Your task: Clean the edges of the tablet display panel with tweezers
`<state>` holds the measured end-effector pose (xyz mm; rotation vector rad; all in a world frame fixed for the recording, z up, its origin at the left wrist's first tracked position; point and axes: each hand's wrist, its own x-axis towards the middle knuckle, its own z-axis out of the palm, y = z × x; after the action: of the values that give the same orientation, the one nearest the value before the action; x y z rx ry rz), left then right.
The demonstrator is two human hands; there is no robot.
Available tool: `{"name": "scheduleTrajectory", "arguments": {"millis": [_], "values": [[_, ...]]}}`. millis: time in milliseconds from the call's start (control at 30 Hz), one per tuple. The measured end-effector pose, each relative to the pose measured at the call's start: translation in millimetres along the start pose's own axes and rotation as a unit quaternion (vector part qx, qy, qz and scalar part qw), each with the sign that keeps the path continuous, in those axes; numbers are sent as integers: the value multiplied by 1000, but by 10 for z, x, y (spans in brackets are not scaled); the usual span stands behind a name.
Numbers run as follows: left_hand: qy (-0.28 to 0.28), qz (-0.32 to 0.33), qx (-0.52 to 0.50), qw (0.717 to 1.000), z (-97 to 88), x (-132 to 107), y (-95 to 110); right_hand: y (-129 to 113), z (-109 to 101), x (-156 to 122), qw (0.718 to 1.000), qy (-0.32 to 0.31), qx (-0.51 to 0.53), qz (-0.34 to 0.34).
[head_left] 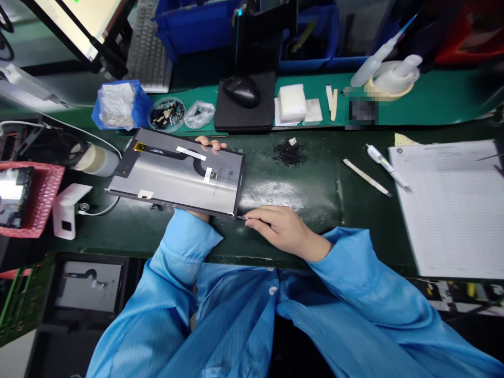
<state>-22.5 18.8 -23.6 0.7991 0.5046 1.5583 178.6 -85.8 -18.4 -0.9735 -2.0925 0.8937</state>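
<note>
A grey display panel (pixel 173 176) with a black flex cable and white tape strips is held tilted above the dark green bench. My left hand (pixel 210 142) is under it, with only fingertips showing over its far edge, curled round the panel. My right hand (pixel 281 228) rests on the bench at the panel's near right corner. Its fingers are pinched on a thin metal tool (pixel 242 217) whose tip touches that corner.
A pile of black scraps (pixel 290 153) lies beyond my right hand. A paper sheet (pixel 449 205), a pen (pixel 388 167) and a stick (pixel 367 178) are to the right. A mouse (pixel 241 90), foam blocks (pixel 292 102) and parts dish (pixel 167 114) stand behind. A red basket (pixel 39 202) is at left.
</note>
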Motion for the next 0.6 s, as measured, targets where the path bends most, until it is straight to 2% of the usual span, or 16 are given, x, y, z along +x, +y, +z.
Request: {"name": "scheduleTrajectory", "arguments": {"millis": [100,200,267,367,433,600], "values": [[1,-13,-17,1000,12,5,2,-17,-13,-3,1000,-10,18,17],[30,-4,-12,999,21,12,-10,-47,-14,-17,998,-4,33,58],[49,-1,-7,999,21,15,-19,-58,-12,-22,998,2,31,55],[29,-4,-15,999,8,23,-24,-56,-17,-15,999,1,30,41],[9,-4,-21,1000,3,30,-21,-51,-23,-7,998,3,30,55],[35,-20,-1,999,51,8,13,-31,-22,-5,996,19,23,79]]}}
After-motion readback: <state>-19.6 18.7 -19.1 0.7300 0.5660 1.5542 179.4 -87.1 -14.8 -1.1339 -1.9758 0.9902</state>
